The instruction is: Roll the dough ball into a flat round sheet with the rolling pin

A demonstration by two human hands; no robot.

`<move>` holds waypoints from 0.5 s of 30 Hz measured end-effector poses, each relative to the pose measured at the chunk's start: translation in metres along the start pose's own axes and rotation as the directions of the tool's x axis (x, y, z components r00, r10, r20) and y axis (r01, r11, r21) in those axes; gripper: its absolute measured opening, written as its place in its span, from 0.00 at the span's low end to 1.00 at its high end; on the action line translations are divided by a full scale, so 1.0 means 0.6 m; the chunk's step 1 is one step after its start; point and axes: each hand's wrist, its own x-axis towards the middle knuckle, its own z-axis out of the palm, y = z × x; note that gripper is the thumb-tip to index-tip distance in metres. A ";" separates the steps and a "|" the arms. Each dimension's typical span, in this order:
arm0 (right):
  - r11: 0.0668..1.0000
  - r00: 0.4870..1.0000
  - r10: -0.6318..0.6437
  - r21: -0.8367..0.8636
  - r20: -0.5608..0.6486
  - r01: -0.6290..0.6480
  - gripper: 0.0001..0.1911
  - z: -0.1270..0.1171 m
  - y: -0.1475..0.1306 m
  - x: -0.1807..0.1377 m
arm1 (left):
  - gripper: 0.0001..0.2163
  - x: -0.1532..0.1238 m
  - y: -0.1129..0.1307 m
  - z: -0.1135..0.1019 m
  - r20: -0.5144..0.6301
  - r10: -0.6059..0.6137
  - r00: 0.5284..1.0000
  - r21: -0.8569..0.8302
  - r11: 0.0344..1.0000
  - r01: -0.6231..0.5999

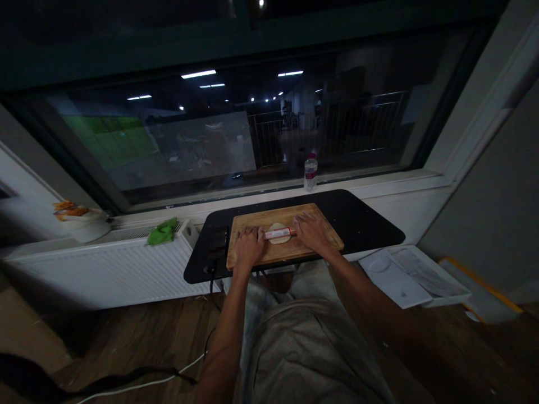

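Note:
A rolling pin [277, 233] with a red and white wrapper lies across a flat, pale round of dough [281, 240]. Both rest on a wooden cutting board [286, 215]. My left hand [249, 243] is closed over the pin's left end, near the board's left side. Over its right end, my right hand [310, 230] is closed in the same way. The two ends of the pin are hidden under my fingers. Between my hands, the dough shows above and below the pin.
The board sits on a black tabletop [362, 224] with a dark phone-like device [218, 241] and cable at left. A water bottle [310, 171] stands on the sill. A green cloth [163, 231] and white pot [86, 224] are left; an open white box [446, 280] is right.

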 end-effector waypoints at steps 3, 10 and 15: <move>1.000 0.999 0.014 -0.026 0.037 -0.013 0.26 -0.007 -0.001 0.021 | 0.20 0.007 0.001 -0.004 0.030 -0.002 1.000 0.016 1.000 0.001; 0.995 0.992 0.050 -0.095 0.119 -0.039 0.27 -0.008 0.000 0.064 | 0.24 0.034 0.000 -0.004 0.036 -0.052 0.998 0.009 0.999 0.052; 0.992 0.977 0.105 -0.090 0.184 -0.090 0.26 -0.001 0.004 0.088 | 0.20 0.052 -0.006 -0.002 0.076 -0.034 0.997 0.062 0.998 0.030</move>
